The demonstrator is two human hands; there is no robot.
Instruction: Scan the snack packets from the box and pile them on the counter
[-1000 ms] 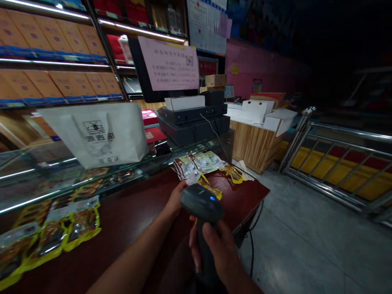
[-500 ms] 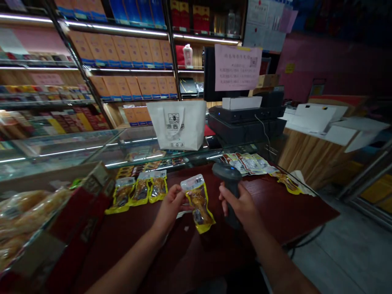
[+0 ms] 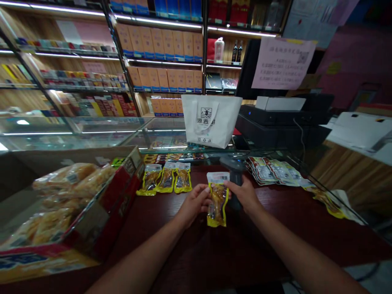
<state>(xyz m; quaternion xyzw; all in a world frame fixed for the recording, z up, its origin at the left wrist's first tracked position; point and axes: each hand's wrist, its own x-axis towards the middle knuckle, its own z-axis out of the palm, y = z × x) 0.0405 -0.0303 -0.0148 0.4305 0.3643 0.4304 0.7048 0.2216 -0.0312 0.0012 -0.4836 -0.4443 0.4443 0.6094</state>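
Observation:
My left hand [image 3: 194, 202] pinches the upper left edge of a yellow-trimmed snack pouch [image 3: 217, 203], held upright above the dark red counter [image 3: 245, 249]. My right hand [image 3: 245, 195] is wrapped round the handle of a dark barcode scanner [image 3: 233, 169], close against the pouch's right side. Three similar yellow pouches [image 3: 167, 179] lie in a row just beyond my left hand. A fan of several pale pouches [image 3: 271, 169] lies to the right of the scanner.
An open red carton of bagged snacks [image 3: 76, 204] stands at the left. A white paper bag [image 3: 211, 120] sits on the glass display case [image 3: 122, 134]. A black register [image 3: 281, 118] is at the right, with stocked shelves [image 3: 159, 49] behind.
My view has swung left. The pouch came off the counter's right side in my left hand and now hangs upright at centre. The scanner hand moved in beside it.

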